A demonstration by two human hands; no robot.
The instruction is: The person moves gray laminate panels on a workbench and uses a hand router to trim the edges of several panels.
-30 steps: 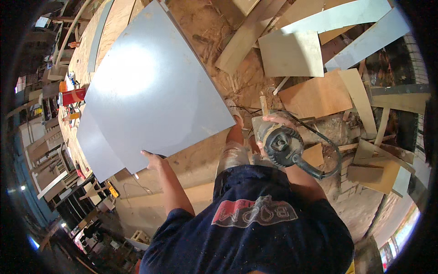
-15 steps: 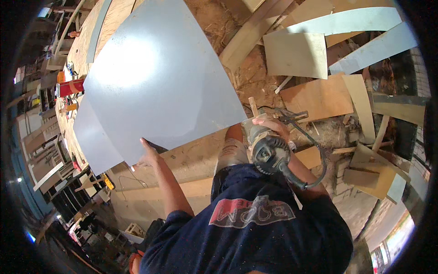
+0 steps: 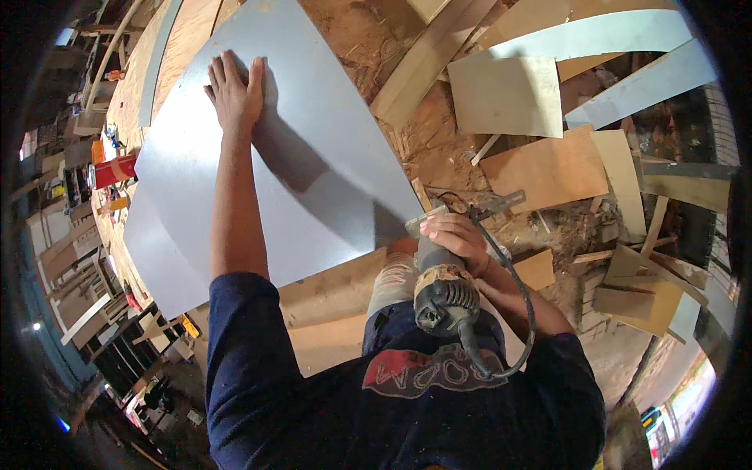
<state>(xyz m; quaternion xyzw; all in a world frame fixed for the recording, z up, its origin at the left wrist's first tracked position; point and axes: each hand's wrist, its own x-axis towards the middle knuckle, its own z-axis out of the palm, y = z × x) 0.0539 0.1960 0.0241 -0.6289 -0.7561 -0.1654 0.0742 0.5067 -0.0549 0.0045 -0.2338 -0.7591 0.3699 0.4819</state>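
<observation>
A large smooth grey-white panel (image 3: 313, 227) lies over the wooden worktop in front of me. My left hand (image 3: 237, 98) rests on its far part, fingers spread, holding nothing. My right hand (image 3: 454, 236) is wrapped round the body of a corded trim router (image 3: 445, 294), near its flat base. The router is at the panel's near right corner, its motor end toward my body. Whether the base touches the panel, I cannot tell. A black cord (image 3: 531, 317) loops from the motor end round my right forearm. The router's bit is hidden.
Right of the panel lie board offcuts, among them a pale square piece (image 3: 507, 98), a brown board (image 3: 546, 170) and long light-blue strips (image 3: 638, 82). A red box (image 3: 114, 171) and small tools sit beyond the panel's left edge. Wood dust covers the surface between.
My left hand has left the panel's near edge and reached forward onto its top. The router in my right hand has shifted slightly left and toward my body.
</observation>
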